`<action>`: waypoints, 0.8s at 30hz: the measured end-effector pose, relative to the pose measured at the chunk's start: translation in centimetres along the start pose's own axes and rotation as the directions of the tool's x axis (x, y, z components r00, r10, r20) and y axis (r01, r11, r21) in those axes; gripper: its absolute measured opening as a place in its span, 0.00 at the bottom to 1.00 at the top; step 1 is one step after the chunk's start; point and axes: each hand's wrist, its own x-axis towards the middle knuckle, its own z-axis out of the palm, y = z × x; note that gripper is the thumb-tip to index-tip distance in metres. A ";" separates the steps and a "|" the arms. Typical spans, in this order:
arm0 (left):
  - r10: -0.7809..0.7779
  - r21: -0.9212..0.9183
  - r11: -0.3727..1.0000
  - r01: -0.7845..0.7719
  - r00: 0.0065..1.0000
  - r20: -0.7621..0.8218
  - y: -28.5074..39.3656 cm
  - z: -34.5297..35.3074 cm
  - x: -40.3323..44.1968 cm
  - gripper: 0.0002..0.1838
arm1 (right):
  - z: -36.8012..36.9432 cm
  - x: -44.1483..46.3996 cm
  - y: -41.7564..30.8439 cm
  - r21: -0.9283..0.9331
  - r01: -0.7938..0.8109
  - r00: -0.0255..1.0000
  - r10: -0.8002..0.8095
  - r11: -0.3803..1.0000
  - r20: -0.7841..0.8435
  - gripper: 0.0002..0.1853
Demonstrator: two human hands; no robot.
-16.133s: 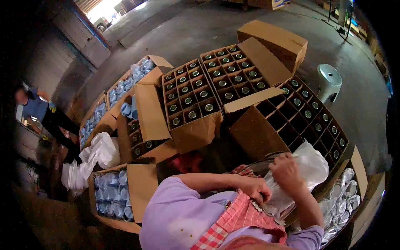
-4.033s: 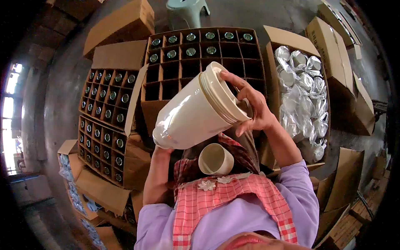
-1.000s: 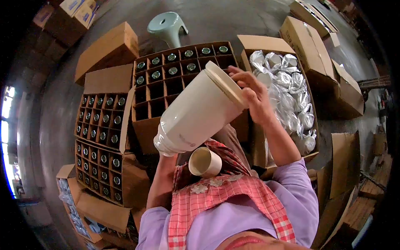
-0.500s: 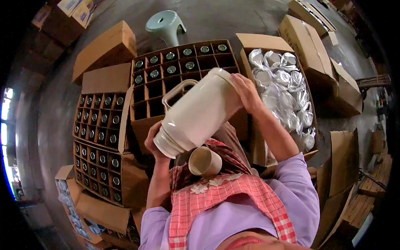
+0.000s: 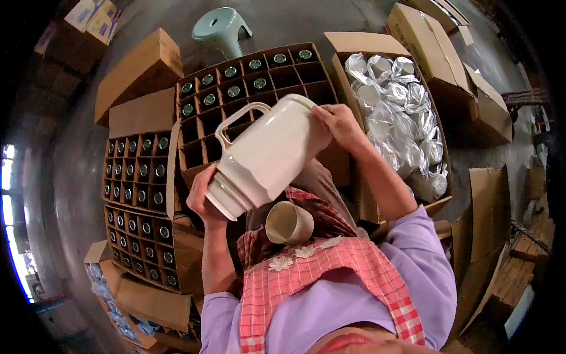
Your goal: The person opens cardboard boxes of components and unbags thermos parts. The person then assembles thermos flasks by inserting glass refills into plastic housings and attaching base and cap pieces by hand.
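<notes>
A glossy cream-white thermos jug [image 5: 268, 156] with a loop handle lies tilted between my hands above my lap. Its ridged neck points down and to the left, and its wide end is up and to the right. My left hand [image 5: 204, 197] is wrapped around the neck end. At the wide end, my right hand [image 5: 341, 125] grips the edge with its fingers. The handle [image 5: 227, 125] faces away from me. On my lap, over the red checked apron [image 5: 318, 265], a cream cup [image 5: 289, 223] rests on its side with its mouth toward the left.
Ahead stands a divided carton [image 5: 203, 154] with several round shiny tops in its cells. Two similar filled cartons [image 5: 138, 171] are stacked at the left. On the right, a carton [image 5: 446, 171] holds plastic-wrapped items. A pale green stool [image 5: 219, 32] stands beyond, and more cartons [image 5: 433, 50] lie around.
The thermos jug has shifted slightly left with both hands and turned a little, so its handle shows more fully. The cup stays on my lap. The view has moved slightly.
</notes>
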 end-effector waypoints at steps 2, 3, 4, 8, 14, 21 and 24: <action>-0.292 -0.170 0.936 0.307 0.950 0.108 -1.3 0.0 -0.9 0.13 | -1.8 -0.4 0.0 0.298 -0.078 0.992 0.045 0.952 0.116 0.23; -0.459 -0.408 0.776 0.481 0.874 0.158 -4.7 0.2 -2.7 0.13 | -1.6 -0.8 0.3 0.332 0.193 0.973 -0.224 0.924 0.060 0.23; -0.562 -0.497 0.658 0.565 0.809 0.173 -5.1 0.7 -2.9 0.14 | -1.0 -1.4 1.0 0.353 0.443 0.883 -0.470 0.824 -0.012 0.24; -0.729 -0.655 0.376 0.655 0.645 0.227 -4.1 1.9 -3.4 0.15 | 2.3 -4.1 3.9 0.578 0.447 0.863 -0.499 0.683 -0.078 0.26; 0.210 0.047 0.977 -0.210 0.978 0.016 0.2 0.2 0.0 0.14 | 0.6 -1.9 1.1 0.572 0.049 0.999 -0.036 0.819 -0.035 0.19; -0.408 -0.650 0.458 0.607 0.792 0.454 -5.1 0.0 -2.8 0.22 | -2.0 -2.1 0.7 0.059 0.813 0.582 -0.813 0.580 -0.022 0.18; -0.370 -0.620 0.232 0.749 0.658 0.656 -7.9 0.9 -4.7 0.28 | -2.8 -2.8 -1.1 -0.197 0.928 0.334 -0.940 0.315 0.074 0.18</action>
